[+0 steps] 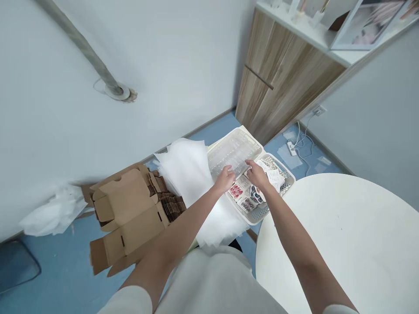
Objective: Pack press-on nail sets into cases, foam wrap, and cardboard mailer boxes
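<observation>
My left hand (225, 179) is at the near edge of a white basket (262, 149) with clear plastic pieces (234, 152) in it. Its fingers are curled, and whatever they may hold is too small or see-through to name. Close by on the right, my right hand (257, 175) hovers over a second white basket (290, 185), fingers bent in a similar way. Inside that basket lie cards with red press-on nails (236, 191), cards with dark nails (247, 203) and white printed papers (275, 178).
White foam sheets (190, 168) are piled left of the baskets. Beyond them are an unfolded cardboard box (131, 200) and stacked flat boxes (172, 205). A round white table (340, 244) stands at right, a wooden cabinet (281, 65) behind. A power strip (291, 148) lies on the floor.
</observation>
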Demonstrator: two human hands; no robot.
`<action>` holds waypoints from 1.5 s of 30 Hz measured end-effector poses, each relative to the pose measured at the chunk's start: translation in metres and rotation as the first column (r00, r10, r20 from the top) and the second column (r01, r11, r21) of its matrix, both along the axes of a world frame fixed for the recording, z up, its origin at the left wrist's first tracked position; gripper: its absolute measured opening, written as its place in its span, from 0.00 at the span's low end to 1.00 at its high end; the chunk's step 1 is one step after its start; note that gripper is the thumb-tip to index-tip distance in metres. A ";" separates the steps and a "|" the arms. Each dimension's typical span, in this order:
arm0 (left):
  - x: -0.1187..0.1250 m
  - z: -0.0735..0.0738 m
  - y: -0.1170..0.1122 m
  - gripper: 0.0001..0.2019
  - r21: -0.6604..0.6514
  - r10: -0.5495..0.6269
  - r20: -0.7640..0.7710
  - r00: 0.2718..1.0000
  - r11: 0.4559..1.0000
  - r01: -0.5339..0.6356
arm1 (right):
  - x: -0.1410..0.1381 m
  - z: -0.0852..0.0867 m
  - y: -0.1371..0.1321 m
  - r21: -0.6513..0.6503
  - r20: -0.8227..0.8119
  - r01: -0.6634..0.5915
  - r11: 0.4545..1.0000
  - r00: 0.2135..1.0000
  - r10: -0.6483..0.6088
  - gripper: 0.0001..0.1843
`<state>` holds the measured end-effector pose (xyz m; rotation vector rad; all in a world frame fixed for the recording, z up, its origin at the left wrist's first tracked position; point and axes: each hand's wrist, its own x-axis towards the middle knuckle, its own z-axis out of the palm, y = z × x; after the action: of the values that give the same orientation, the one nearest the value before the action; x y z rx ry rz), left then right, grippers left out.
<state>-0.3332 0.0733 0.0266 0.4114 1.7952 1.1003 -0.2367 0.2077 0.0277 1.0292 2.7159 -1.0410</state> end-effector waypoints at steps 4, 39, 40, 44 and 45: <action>-0.004 -0.007 0.018 0.26 -0.158 0.000 0.018 1.000 0.987 0.003 | -0.019 -0.005 0.013 0.038 0.233 -0.154 0.987 0.962 0.141 0.23; 0.014 -0.022 0.003 0.15 0.023 -0.089 -0.612 0.786 0.991 0.130 | -0.003 -0.001 -0.013 0.102 -0.320 -0.062 0.993 0.943 0.092 0.14; 0.013 -0.019 0.000 0.14 0.048 -0.070 -0.625 0.778 0.991 0.127 | -0.003 0.003 -0.015 0.139 -0.320 -0.052 0.989 0.942 0.095 0.14; 0.006 0.003 -0.020 0.12 0.158 -0.012 -0.618 0.786 0.978 0.139 | 0.002 0.025 -0.029 0.196 -0.311 0.062 0.979 0.950 0.002 0.20; 0.005 0.009 -0.026 0.12 0.181 -0.016 -0.590 0.807 0.972 0.152 | 0.004 0.032 -0.034 0.162 -0.323 0.084 0.983 0.946 -0.028 0.23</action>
<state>-0.3280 0.0472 0.0360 1.0552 2.1603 1.1944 -0.2325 0.1736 0.0593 1.0493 3.1030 -1.0802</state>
